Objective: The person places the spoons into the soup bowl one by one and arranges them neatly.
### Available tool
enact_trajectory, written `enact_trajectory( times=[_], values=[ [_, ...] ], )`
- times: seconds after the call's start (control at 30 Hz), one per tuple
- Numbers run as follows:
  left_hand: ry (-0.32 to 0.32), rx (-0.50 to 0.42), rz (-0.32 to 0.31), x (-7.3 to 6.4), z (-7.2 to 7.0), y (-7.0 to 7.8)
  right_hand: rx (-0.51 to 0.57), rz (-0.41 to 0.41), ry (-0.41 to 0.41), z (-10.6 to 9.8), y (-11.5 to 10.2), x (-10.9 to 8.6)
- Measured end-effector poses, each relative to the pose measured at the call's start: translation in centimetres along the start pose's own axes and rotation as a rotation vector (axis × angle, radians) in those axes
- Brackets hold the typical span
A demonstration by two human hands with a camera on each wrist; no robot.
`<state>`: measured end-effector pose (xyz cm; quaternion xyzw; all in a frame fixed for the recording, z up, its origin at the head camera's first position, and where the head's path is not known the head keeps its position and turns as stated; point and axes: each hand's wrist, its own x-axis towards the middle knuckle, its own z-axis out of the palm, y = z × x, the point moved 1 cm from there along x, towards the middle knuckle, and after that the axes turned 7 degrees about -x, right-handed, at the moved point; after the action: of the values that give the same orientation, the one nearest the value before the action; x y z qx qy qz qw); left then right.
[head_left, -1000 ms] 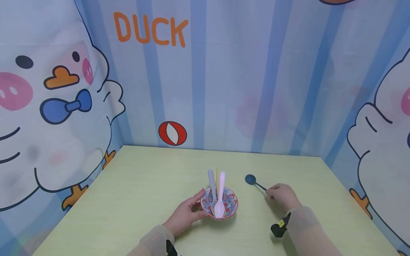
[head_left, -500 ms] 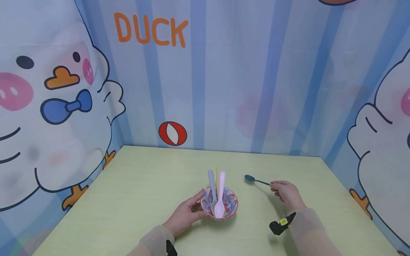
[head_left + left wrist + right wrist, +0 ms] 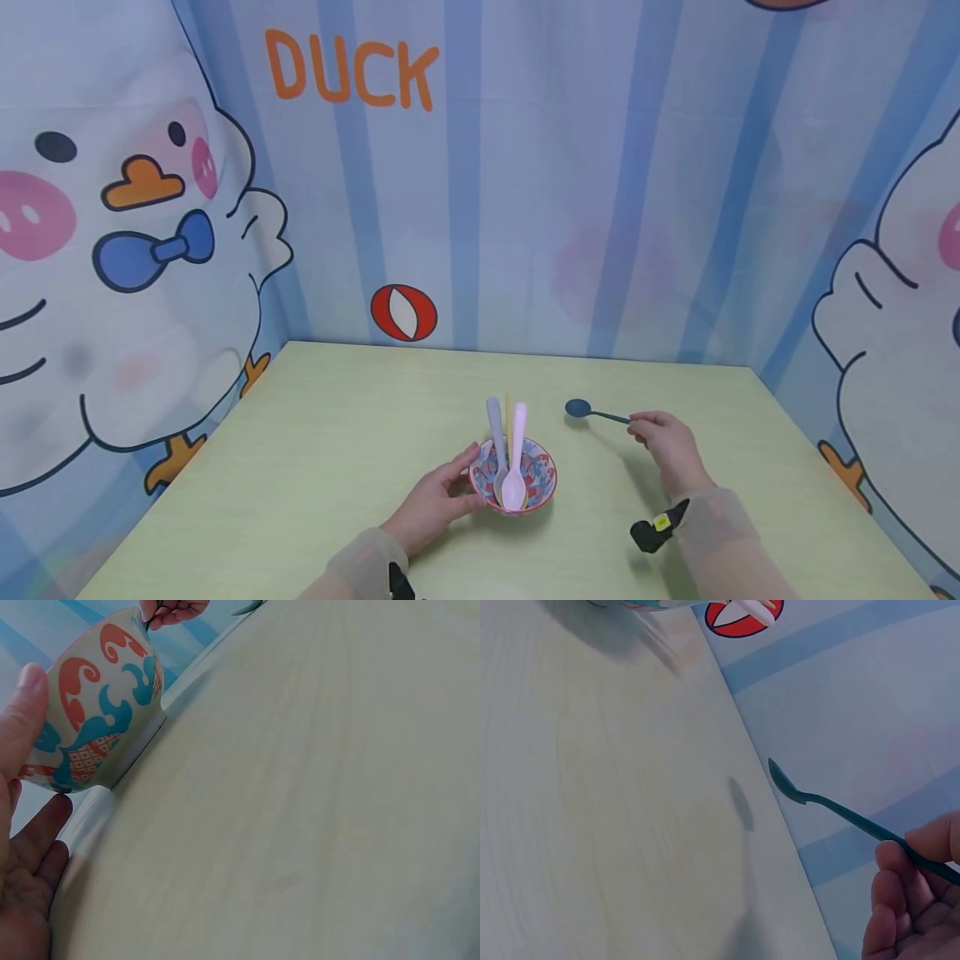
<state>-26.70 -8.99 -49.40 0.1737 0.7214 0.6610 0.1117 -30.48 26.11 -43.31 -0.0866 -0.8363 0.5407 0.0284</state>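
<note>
My left hand grips the left side of a small patterned bowl with a red rim. In the left wrist view, the thumb lies against the wall of the bowl and other fingers are below it. A pink spoon, a lavender spoon and a yellow utensil stand leaning in the bowl. To the right, my right hand pinches a dark teal spoon by its handle end. Its head points left, held above the table, as the separate shadow in the right wrist view shows.
The pale wood-grain table extends on both sides of the bowl. Behind it hangs a blue striped curtain with duck prints, meeting the table's back edge. A black strap device is on the right wrist.
My right hand has raised the teal spoon off the table, turning its handle flatter, and the spoon has shifted slightly left. The left hand and the bowl have stayed in place.
</note>
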Motion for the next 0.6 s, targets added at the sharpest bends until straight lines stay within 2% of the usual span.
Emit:
enact_trajectory(
  times=[0.33,0.6],
  values=[
    [-0.005,0.001,0.002,0.00,0.06,-0.10,0.253,0.021,0.066,-0.40,-0.27,0.07],
    [-0.006,-0.018,0.017,-0.12,0.08,0.08,0.354,0.028,0.087,-0.39,-0.30,0.29]
  ],
)
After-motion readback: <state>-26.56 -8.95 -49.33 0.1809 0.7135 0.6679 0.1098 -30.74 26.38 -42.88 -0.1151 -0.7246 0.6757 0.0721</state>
